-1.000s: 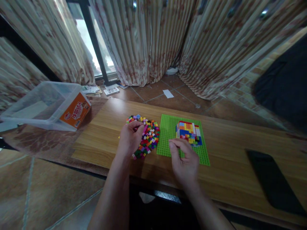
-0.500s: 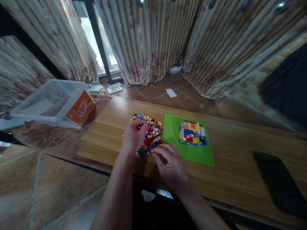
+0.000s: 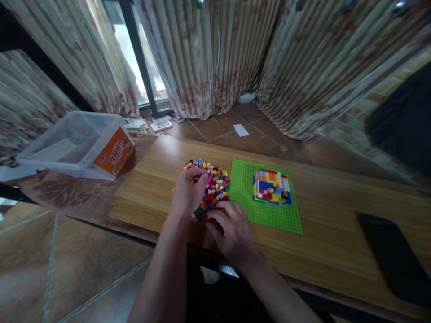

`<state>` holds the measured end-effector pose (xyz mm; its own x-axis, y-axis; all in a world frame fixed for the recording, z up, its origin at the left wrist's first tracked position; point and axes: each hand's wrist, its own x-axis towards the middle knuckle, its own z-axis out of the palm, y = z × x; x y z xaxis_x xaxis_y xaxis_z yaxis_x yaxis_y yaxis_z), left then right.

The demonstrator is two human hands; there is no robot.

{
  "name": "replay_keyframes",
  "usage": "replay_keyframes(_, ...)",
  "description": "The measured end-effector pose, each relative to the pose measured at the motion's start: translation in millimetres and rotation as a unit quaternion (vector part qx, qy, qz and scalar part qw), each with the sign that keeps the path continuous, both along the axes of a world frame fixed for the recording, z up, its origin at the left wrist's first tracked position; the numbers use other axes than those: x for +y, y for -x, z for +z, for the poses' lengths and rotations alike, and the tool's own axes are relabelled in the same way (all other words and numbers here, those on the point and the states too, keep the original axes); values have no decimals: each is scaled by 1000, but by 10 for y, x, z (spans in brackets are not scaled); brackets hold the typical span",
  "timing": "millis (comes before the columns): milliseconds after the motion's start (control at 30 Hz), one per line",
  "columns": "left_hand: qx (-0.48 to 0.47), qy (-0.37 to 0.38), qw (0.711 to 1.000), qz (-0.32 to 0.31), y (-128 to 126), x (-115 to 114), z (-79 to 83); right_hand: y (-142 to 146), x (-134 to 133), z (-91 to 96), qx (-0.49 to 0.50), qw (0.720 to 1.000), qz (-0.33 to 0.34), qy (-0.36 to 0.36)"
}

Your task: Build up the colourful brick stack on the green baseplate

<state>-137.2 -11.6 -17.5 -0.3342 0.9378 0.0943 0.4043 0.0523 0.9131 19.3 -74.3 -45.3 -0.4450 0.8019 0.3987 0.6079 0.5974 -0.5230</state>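
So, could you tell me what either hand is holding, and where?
Cannot be told: both the left hand and right hand have fingertips in the brick pile, hiding any grasp.

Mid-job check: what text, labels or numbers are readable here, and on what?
Orange label on the clear plastic tub: white and red lettering, too blurred to read.
White card on the brown tiled floor: dark print, too small to read.
No other text shows.

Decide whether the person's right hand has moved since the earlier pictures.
Yes. The right hand has moved left, off the green baseplate and onto the near edge of the loose brick pile.
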Motion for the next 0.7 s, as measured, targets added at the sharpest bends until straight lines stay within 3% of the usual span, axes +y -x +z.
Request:
replay_keyframes(467,-9,1,1000,-1,-5,-11,34,-3,-16,25,-2,1000,17,-6)
replay_keyframes(700,-6,-10,1000,-2,-6,-2,13,2,1,44,33,999,-7,14)
